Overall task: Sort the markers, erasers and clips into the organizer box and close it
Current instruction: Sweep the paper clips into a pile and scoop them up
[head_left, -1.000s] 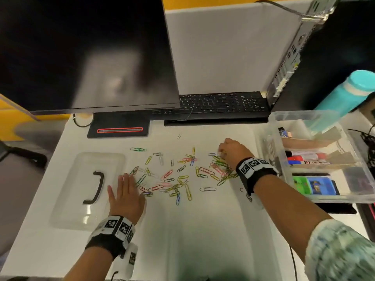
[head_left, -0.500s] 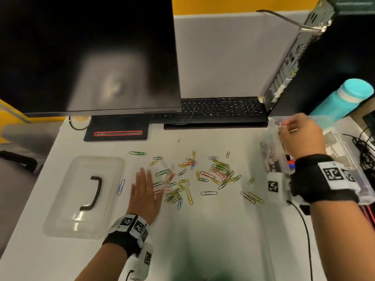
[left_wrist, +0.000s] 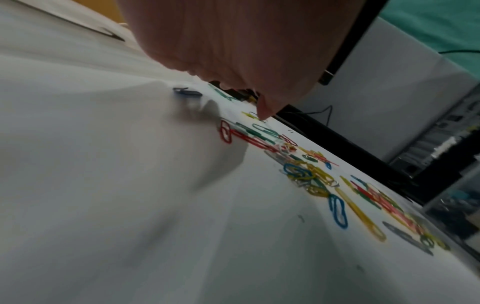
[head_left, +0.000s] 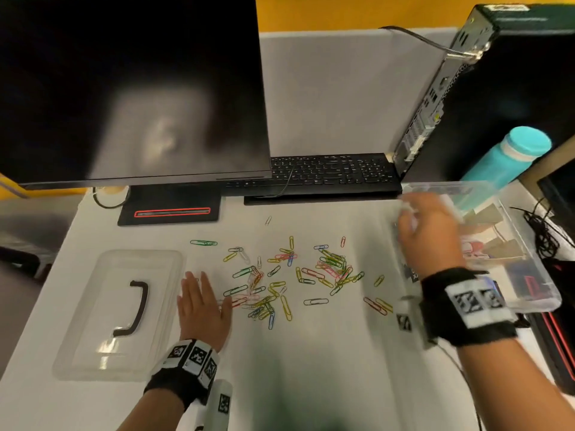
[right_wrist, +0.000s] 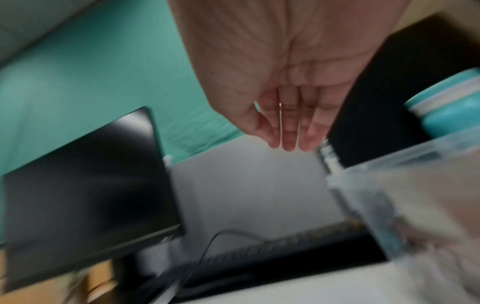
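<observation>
Several coloured paper clips [head_left: 289, 275] lie scattered mid-table and show up close in the left wrist view [left_wrist: 311, 174]. My left hand [head_left: 199, 287] lies flat on the table at their left edge, fingers straight, thumb beside the nearest clips. My right hand [head_left: 426, 234] hovers, blurred, over the left rim of the clear organizer box [head_left: 529, 293]. In the right wrist view this hand [right_wrist: 283, 123] has straight fingers held together and an empty palm, beside the box wall [right_wrist: 415, 185]. Red and white markers [head_left: 473, 247] lie in the box, partly hidden. The clear lid [head_left: 93, 306] with a black handle lies at the left.
A dark monitor [head_left: 130, 88] on its stand and a black keyboard [head_left: 326, 172] close off the back. A computer tower [head_left: 497, 88] and a teal bottle [head_left: 510, 157] stand behind the box. Black cables [head_left: 541, 231] lie at the right edge.
My right hand left the clip pile and went right to the box, where its fingers have opened. My left hand slid right from the lid's edge up against the clips.
</observation>
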### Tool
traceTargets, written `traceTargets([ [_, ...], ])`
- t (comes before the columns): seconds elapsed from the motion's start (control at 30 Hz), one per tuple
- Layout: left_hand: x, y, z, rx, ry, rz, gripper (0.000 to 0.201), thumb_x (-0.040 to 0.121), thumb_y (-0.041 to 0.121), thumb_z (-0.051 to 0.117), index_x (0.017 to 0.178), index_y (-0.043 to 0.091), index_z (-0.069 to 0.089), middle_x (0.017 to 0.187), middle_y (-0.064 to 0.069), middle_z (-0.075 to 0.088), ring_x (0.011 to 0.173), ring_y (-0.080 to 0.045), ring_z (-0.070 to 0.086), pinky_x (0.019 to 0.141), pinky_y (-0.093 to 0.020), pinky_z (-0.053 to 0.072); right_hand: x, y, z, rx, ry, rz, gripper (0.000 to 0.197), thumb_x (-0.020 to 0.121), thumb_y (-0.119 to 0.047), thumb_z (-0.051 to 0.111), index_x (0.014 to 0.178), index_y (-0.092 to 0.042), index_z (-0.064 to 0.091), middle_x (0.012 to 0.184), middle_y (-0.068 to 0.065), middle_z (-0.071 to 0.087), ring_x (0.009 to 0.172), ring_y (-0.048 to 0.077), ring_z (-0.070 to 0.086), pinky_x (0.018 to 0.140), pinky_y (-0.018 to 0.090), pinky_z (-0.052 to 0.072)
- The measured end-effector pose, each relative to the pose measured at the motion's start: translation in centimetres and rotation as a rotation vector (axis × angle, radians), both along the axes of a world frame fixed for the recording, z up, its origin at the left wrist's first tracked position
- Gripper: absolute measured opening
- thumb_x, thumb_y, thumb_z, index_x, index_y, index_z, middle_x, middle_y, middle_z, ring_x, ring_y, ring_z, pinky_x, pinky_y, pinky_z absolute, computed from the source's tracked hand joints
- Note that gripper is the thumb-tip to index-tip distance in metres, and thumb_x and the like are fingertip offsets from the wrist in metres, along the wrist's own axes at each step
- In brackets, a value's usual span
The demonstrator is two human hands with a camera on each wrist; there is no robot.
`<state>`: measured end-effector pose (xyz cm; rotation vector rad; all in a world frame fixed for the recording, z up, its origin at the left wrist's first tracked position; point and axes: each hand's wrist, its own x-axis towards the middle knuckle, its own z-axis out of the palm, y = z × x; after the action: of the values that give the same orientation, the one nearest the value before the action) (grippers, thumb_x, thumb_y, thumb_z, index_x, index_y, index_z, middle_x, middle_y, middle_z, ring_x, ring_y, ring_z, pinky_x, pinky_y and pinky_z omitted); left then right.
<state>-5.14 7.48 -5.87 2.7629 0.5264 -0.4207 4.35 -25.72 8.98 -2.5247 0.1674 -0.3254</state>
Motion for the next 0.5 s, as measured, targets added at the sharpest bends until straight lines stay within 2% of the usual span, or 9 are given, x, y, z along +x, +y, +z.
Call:
traceTargets([
  [0.03,0.1,-0.2,0.1,-0.009,0.034,0.033,0.079,0.09,0.054,0.012,0.148,0.004,-0.006,0.157,-0.02,-0.013,0.146,-0.032,-0.01,0.118,-0.043,-0.002,-1.1,1.0,-1.4,0.012,0.012,0.086,0.029,0.092,-0.01,0.048,0.12,-0.008,0.057,0.122,0.014,0.056,0.11,0.028,0.054,0.097,0.037,0.041],
  [0.1,0.4,-0.9,0.1,-0.042,0.072,0.051,0.076,0.096,0.05,0.022,0.148,0.003,-0.008,0.156,-0.021,-0.015,0.145,-0.034,-0.013,0.119,-0.044,-0.001,-3.2,2.4,-5.2,-0.001,0.232,0.196,0.039,0.095,-0.017,0.047,0.133,-0.009,0.046,0.14,0.011,0.043,0.127,0.026,0.044,0.107,0.036,0.036],
  [0.17,0.6,-2.3,-0.1,-0.086,0.051,0.0,0.078,0.096,0.051,0.024,0.147,0.003,-0.012,0.155,-0.021,-0.02,0.144,-0.033,-0.018,0.118,-0.041,-0.005,-5.0,2.7,-9.3,-0.09,0.575,0.205,0.064,0.097,-0.035,0.041,0.149,-0.006,0.017,0.159,0.012,0.009,0.146,0.028,0.011,0.119,0.037,0.016],
  [0.23,0.5,-4.0,-0.1,-0.141,0.034,-0.093,0.085,0.087,0.061,0.009,0.146,0.004,-0.015,0.154,-0.019,-0.023,0.143,-0.031,-0.021,0.116,-0.037,-0.01,-6.6,2.4,-12.5,-0.209,0.8,0.148,0.087,0.093,-0.057,0.033,0.15,-0.006,-0.009,0.156,0.015,-0.021,0.145,0.033,-0.017,0.12,0.043,-0.001],
  [0.3,0.2,-5.6,-0.1,-0.192,0.032,-0.197,0.092,0.073,0.06,-0.006,0.146,0.005,-0.018,0.154,-0.015,-0.026,0.143,-0.027,-0.023,0.115,-0.034,-0.013,-7.6,3.0,-13.8,-0.248,0.839,0.123,0.099,0.088,-0.069,0.026,0.146,-0.006,-0.022,0.151,0.016,-0.033,0.141,0.035,-0.027,0.118,0.047,-0.01],
  [0.37,0.3,-6.4,0.1,-0.235,0.024,-0.253,0.091,0.071,0.057,-0.005,0.146,0.006,-0.018,0.154,-0.013,-0.026,0.143,-0.025,-0.024,0.115,-0.033,-0.014,-8.1,4.7,-14.0,-0.239,0.802,0.163,0.1,0.086,-0.073,0.02,0.141,-0.007,-0.03,0.147,0.014,-0.039,0.138,0.034,-0.033,0.114,0.048,-0.016],
  [0.43,1.1,-6.0,0.6,-0.267,-0.013,-0.258,0.083,0.082,0.053,0.007,0.146,0.006,-0.016,0.155,-0.012,-0.025,0.144,-0.024,-0.022,0.115,-0.032,-0.012,-8.2,6.5,-13.9,-0.214,0.781,0.266,0.097,0.082,-0.076,0.012,0.136,-0.01,-0.035,0.144,0.011,-0.043,0.136,0.031,-0.036,0.112,0.048,-0.019],
  [0.5,2.7,-4.6,1.2,-0.251,-0.074,-0.221,0.073,0.094,0.037,0.027,0.147,0.004,-0.012,0.155,-0.014,-0.023,0.144,-0.026,-0.019,0.117,-0.034,-0.009,-7.9,7.1,-13.6,-0.178,0.753,0.335,0.099,0.072,-0.08,-0.001,0.134,-0.011,-0.035,0.147,0.012,-0.04,0.136,0.028,-0.036,0.114,0.044,-0.018],
])
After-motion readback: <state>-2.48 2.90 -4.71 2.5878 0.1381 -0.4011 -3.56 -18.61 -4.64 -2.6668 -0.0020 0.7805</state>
